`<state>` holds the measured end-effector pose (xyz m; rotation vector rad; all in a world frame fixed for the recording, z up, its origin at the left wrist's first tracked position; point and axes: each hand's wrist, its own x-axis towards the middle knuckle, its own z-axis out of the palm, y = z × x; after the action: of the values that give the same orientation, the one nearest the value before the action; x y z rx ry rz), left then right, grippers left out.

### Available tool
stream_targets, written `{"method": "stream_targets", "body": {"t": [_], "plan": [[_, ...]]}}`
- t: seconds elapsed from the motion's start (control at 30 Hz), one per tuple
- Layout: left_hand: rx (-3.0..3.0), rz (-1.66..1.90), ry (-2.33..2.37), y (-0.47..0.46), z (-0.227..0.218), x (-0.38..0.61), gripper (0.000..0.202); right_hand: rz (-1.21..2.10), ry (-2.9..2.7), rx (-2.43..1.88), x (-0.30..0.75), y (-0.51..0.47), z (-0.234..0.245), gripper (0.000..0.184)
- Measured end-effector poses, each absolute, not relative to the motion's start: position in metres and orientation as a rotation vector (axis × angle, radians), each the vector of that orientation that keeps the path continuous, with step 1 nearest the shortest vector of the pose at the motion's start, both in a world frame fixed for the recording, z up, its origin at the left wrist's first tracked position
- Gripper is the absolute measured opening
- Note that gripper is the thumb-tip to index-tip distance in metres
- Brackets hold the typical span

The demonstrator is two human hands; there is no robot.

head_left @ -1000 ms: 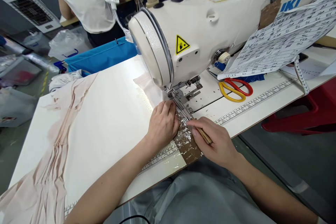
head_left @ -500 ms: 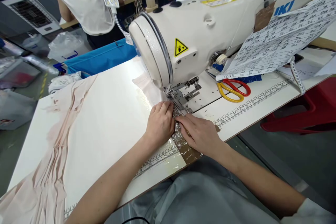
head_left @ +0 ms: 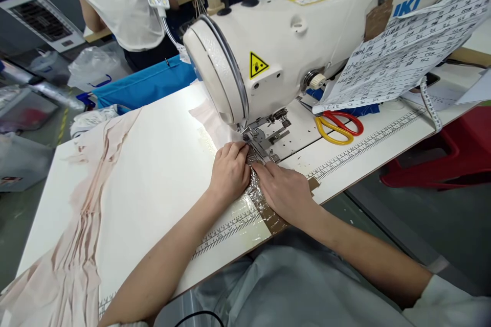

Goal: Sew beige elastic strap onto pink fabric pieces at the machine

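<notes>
My left hand (head_left: 229,171) rests on the white table (head_left: 153,163) with its fingers curled, pinching the pale pink fabric (head_left: 209,122) just in front of the presser foot (head_left: 258,140) of the white sewing machine (head_left: 276,46). Touching it on the right, my right hand (head_left: 286,189) lies palm down, fingers pressed together and pointing at the foot. It covers a shiny taped patch (head_left: 264,209) on the table. Whether anything is under that palm is hidden.
Red and yellow scissors (head_left: 337,126) lie right of the needle, under a printed paper sheet (head_left: 406,51). More pink fabric (head_left: 82,209) trails down the table's left side. A person in white (head_left: 123,5) stands behind, beside a blue bin (head_left: 146,84). A red stool (head_left: 452,153) is at the right.
My right hand, which held a thin wooden stick a second ago, has turned palm down and slid up to the presser foot beside my left hand. The stick no longer shows.
</notes>
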<state>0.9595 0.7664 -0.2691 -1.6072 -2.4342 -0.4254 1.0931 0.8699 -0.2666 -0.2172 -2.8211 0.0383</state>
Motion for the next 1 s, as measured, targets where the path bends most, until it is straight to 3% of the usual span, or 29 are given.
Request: {"method": "stream_targets", "body": {"t": [0.33,0.5,0.7,0.83,1.0], "plan": [[-1.523,-0.502,-2.511,0.759,-0.261,0.963,0.034,0.253,-2.491,-0.04,1.1,0.878,-0.279,0.026],[-1.609,-0.409,-2.634,0.707,-0.239,0.979,0.035,0.38,-2.374,0.089,1.099,0.885,-0.288,0.03],[-0.742,-0.599,-2.778,0.57,-0.239,1.0,0.029,0.354,-2.365,0.163,1.096,0.887,-0.291,0.038],[0.019,-0.261,-2.764,0.48,-0.24,1.005,0.03,0.313,-2.334,0.215,1.093,0.886,-0.294,0.042],[0.169,-0.194,-2.816,0.43,-0.247,1.004,0.031,0.242,-2.357,0.241,1.092,0.886,-0.294,0.038]]}}
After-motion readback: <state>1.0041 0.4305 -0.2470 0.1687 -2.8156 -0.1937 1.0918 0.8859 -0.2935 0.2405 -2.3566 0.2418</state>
